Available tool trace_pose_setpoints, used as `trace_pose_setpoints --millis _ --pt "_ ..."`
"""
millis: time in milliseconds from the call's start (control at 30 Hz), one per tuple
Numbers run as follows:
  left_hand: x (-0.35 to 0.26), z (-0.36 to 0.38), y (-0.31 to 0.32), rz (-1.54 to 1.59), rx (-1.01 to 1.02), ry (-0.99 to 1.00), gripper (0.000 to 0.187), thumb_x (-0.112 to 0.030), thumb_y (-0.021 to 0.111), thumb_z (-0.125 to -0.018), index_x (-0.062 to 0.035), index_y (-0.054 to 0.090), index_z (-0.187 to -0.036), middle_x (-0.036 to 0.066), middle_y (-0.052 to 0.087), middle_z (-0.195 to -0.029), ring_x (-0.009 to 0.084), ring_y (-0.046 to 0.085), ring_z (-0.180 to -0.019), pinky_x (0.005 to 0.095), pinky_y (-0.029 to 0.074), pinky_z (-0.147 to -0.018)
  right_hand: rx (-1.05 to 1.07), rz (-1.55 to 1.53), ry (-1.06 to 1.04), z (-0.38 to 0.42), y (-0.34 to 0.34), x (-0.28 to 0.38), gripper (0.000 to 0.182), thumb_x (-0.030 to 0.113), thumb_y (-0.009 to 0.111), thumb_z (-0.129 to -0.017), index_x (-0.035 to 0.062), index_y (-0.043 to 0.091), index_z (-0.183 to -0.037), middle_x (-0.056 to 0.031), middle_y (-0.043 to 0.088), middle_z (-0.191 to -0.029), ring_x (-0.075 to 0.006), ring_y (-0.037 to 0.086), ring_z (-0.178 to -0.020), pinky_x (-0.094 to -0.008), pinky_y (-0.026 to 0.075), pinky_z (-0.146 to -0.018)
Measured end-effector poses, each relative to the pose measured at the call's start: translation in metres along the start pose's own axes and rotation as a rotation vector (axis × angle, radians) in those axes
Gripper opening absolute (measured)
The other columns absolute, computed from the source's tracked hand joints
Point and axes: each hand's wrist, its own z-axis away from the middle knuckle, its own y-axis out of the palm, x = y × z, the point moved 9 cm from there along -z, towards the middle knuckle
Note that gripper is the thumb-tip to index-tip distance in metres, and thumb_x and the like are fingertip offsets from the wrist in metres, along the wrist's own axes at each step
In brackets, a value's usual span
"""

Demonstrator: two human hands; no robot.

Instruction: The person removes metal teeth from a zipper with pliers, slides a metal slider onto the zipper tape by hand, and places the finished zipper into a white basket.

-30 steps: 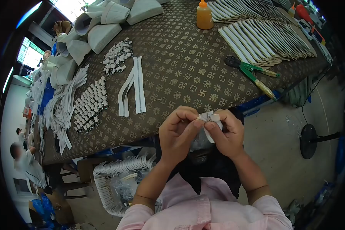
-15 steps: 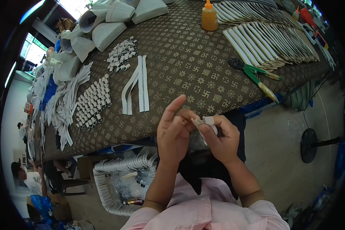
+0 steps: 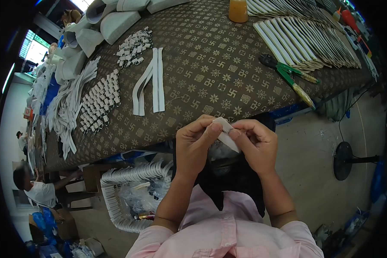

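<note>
Both hands meet at the table's front edge around a short white zipper piece [image 3: 226,136], with a dark line of teeth along its middle. My left hand [image 3: 196,144] pinches its upper left part between thumb and fingers. At its right side, the thumb and bent fingers of my right hand [image 3: 256,144] are closed on the same piece. Two long white zipper strips [image 3: 158,81] lie on the patterned table [image 3: 202,64] beyond my left hand. Left of them are rows of small white folded pieces [image 3: 101,101] and a loose pile of similar ones [image 3: 134,46].
Green-handled pliers [image 3: 288,77] lie near stacked white strips [image 3: 305,43] at the right. An orange bottle [image 3: 238,10] stands at the back. Below the table is a white basket [image 3: 112,200]. A co-worker [image 3: 41,189] is at the lower left; a black round base [image 3: 343,161] stands right.
My left fingers have closed onto the white piece, which now lies flatter between both hands. The view has shifted, and the co-worker at the left has moved.
</note>
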Motion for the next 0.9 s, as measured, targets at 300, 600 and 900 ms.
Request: trace_pose_setpoints --millis 300,600,900 --pt "-0.01 0.01 -0.007 -0.249 -0.121 0.102 0.017 -0.002 0.059 -0.086 0.0043 0.062 -0.101 0.003 0.06 -0.089 0.0045 0.053 -0.076 0.0163 0.042 -0.065 0.047 0.049 -0.122 -0.003 0.015 0.007 0.01 0.005 0.064 -0.078 -0.0012 0.063 -0.087 -0.0062 0.063 -0.077 -0.0103 0.059 -0.068 -0.022 0.045 -0.062" --pt "-0.035 0.014 -0.001 -0.655 -0.091 0.286 0.018 0.004 0.055 -0.085 0.0047 0.062 -0.101 0.008 0.061 -0.092 0.0093 0.056 -0.081 0.019 0.043 -0.071 -0.016 0.324 -0.541 0.004 0.026 0.049 0.014 -0.004 0.066 -0.072 -0.0007 0.064 -0.085 -0.0097 0.062 -0.073 -0.0177 0.06 -0.06 -0.0251 0.046 -0.051" --pt "-0.051 0.014 0.005 -0.882 0.076 0.335 0.018 0.004 0.06 -0.079 -0.0004 0.063 -0.097 0.012 0.061 -0.087 0.0225 0.06 -0.075 0.0285 0.047 -0.062 -0.006 0.317 -0.559 0.012 0.031 0.046 0.013 -0.007 0.065 -0.071 -0.0023 0.065 -0.083 -0.0104 0.064 -0.071 -0.0161 0.06 -0.061 -0.0236 0.046 -0.054"
